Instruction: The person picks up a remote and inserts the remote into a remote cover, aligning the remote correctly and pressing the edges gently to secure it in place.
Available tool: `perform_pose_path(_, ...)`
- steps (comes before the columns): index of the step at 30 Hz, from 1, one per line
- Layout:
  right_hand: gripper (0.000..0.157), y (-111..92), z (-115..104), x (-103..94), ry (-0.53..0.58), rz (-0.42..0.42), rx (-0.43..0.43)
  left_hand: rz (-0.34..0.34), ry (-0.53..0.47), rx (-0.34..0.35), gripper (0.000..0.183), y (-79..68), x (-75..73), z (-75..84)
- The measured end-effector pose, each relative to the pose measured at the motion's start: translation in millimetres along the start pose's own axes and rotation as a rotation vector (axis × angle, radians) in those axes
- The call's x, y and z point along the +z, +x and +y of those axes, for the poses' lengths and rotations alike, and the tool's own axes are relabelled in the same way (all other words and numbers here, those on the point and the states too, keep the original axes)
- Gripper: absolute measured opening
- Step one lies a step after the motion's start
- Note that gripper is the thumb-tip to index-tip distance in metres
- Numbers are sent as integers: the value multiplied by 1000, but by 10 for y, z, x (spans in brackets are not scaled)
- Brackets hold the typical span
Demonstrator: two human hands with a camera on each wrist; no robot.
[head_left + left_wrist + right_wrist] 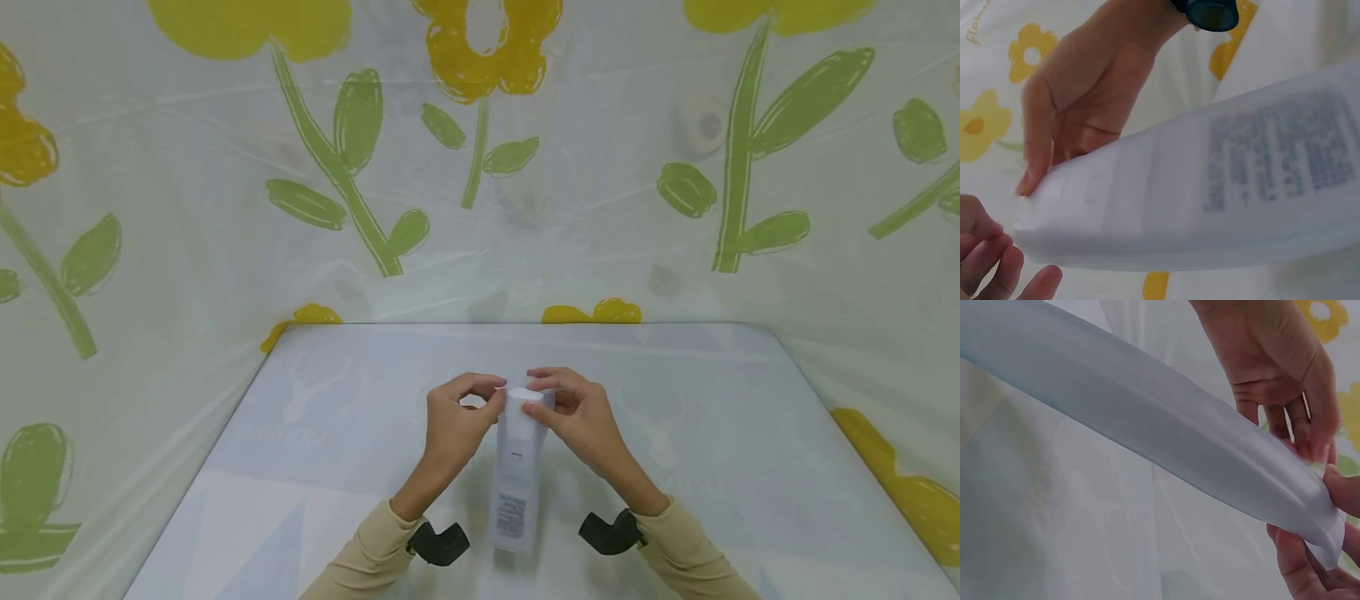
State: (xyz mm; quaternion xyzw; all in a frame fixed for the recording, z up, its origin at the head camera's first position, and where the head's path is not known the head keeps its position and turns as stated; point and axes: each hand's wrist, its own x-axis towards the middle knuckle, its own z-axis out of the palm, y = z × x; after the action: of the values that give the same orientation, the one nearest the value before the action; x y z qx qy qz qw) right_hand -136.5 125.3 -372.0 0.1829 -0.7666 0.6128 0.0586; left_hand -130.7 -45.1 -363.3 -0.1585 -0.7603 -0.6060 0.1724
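A long, narrow white pack [517,475] in a frosted film wrapper stretches toward the person in the head view, a block of small dark print near its lower end. My right hand [581,421] grips its far end, thumb on the front and fingers behind. At the same end, on the left edge, my left hand [461,421] pinches the wrapper between thumb and forefinger. In the left wrist view the pack [1166,187] fills much of the frame, the left fingertips [1004,234] right at its end. A loose flap of film shows by the right fingers [1294,562] in the right wrist view.
Beneath the hands lies a table [360,400] with a pale printed cover. Flower-patterned cloth [562,192] rises behind it and along both sides. A black wrist camera [441,543] is strapped to the left wrist, another camera [609,532] to the right.
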Motion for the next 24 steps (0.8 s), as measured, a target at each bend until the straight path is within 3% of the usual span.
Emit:
perform_pose_path(6, 21, -13, 43, 11, 35, 18, -47, -24, 13, 14, 10, 16, -23, 16)
perform_pose_path(11, 22, -5, 57, 33, 70, 19, -65, -85, -62, -71, 20, 15, -62, -87)
perform_pose_path(18, 23, 26, 319, 34, 135, -3, -103, -148, -139, -180, 20, 3, -84, -154)
perform_pose_path(21, 23, 20, 355, 41, 125, -4, -99, -134, -117, -153, 17, -9, -60, -204)
perform_pose_path(24, 22, 6, 335, 55, 94, 11, -69, -109, -33, -85, 11, -20, -11, -324)
